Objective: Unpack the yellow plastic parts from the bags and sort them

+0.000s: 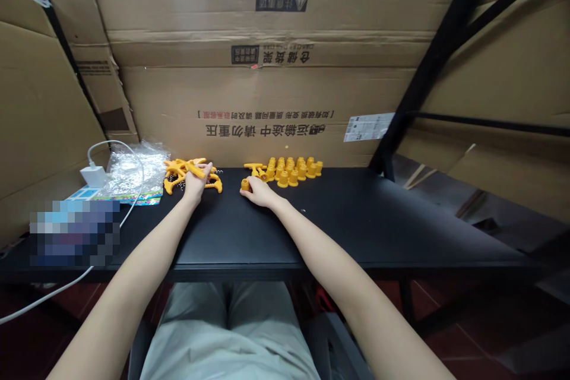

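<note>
At the pile of curved yellow plastic handle pieces (175,171), my left hand (195,185) has its fingers closed around one yellow handle piece (196,168). Small metal springs (181,186) show among the pile. My right hand (262,192) grips a small yellow ribbed plastic cap (244,185) between thumb and fingers, just above the black table. Behind that hand lies a T-shaped yellow piece (255,166). To its right, several matching yellow caps (293,177) stand upright in a cluster.
Clear plastic bags (136,166) lie left of the pile, beside a white charger (93,176) with a cable. A blurred-out object (73,233) sits at the table's left. Cardboard (267,89) walls off the back, and a black metal post (414,83) rises at right.
</note>
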`<state>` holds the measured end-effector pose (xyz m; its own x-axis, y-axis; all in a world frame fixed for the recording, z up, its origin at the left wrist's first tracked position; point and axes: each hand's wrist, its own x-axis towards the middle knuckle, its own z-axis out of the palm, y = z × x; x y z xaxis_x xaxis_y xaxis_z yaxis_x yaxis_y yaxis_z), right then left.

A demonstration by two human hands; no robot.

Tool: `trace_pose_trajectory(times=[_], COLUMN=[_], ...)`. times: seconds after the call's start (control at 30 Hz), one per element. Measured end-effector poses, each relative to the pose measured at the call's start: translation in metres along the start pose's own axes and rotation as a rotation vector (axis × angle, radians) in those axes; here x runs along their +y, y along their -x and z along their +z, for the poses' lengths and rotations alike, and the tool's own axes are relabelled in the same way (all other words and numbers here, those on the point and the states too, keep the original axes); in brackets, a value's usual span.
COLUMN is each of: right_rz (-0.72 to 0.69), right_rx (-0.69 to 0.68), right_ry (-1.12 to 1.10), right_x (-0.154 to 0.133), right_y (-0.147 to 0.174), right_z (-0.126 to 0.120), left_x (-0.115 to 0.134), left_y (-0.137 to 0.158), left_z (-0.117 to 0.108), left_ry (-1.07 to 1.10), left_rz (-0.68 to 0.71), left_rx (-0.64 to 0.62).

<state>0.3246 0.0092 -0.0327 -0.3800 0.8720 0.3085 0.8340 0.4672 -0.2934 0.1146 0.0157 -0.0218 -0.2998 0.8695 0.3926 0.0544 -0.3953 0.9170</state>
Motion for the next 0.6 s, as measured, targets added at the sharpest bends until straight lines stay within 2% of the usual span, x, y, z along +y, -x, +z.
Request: trace_pose_trajectory(times=[0.1,0.23,0.33,0.5,0.6], right_rz=[-0.031,0.001,0.034,0.075,-0.002], right_rx=[0.02,0.04,0.05,0.056,0.094], right_ry=[0.059,0.089,0.101,0.128,0.086], right_x=[-0.005,-0.012,-0.014,-0.011,-0.009], right_y=[0.002,0.002,0.003,0.002,0.001], right_z=[0.0,-0.004,-0.005,-0.003,-0.002], left_x=[0.004,0.008,0.009,0.01,0.01], left_y=[0.006,0.012,0.013,0.014,0.016], left_z=[0.004,0.007,0.008,0.008,0.009], left_ry=[0.055,0.093,0.081,0.078,0.062], left_rz=[-0.085,-0.15,-0.156,-0.155,-0.145], left_rx=[-0.101,-0.246,-0.29,-0.292,-0.355])
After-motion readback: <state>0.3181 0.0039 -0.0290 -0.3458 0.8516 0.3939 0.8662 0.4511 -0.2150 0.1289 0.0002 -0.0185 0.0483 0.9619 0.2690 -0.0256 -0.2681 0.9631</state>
